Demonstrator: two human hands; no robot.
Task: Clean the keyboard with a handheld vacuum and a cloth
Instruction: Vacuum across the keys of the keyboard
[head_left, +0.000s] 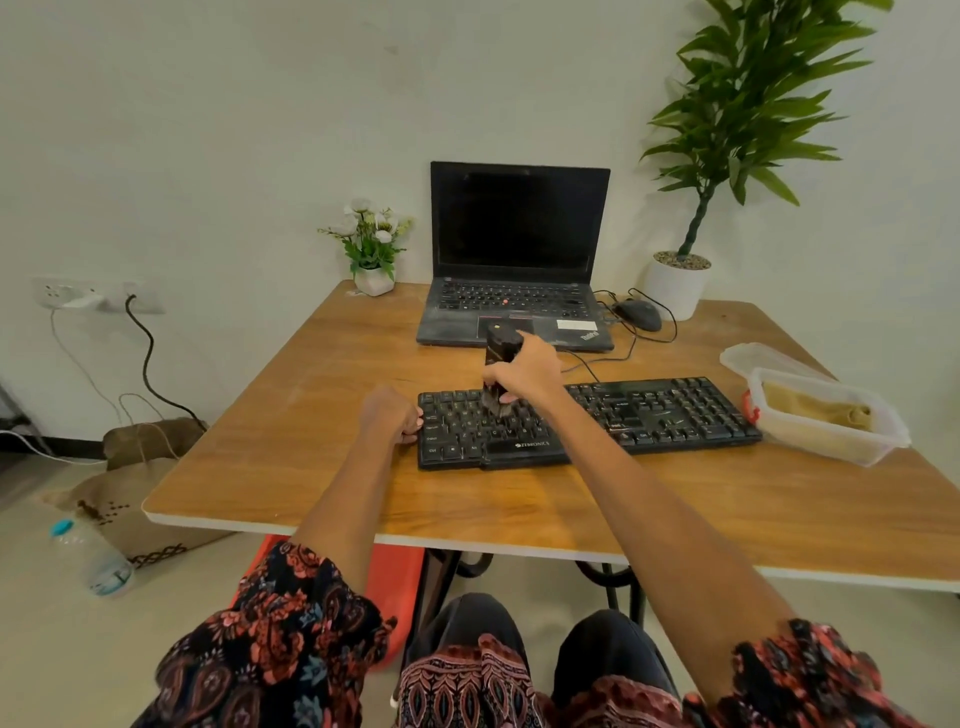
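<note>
A black wired keyboard (649, 415) lies across the middle of the wooden table (311, 441). My right hand (527, 371) grips a black handheld vacuum (500, 347) held upright, its brush tip pressed on the keys in the keyboard's left half. My left hand (392, 413) is curled in a fist against the keyboard's left edge, touching it. A tan cloth (815, 405) lies folded inside a clear plastic container (831, 441) at the right end of the keyboard.
An open black laptop (514, 260) stands behind the keyboard, with a wired mouse (639, 314) to its right. A small flower pot (373, 249) and a tall potted plant (680, 280) stand at the back. A loose lid (753, 358) lies by the container. Bags and a bottle (98, 561) sit on the floor at left.
</note>
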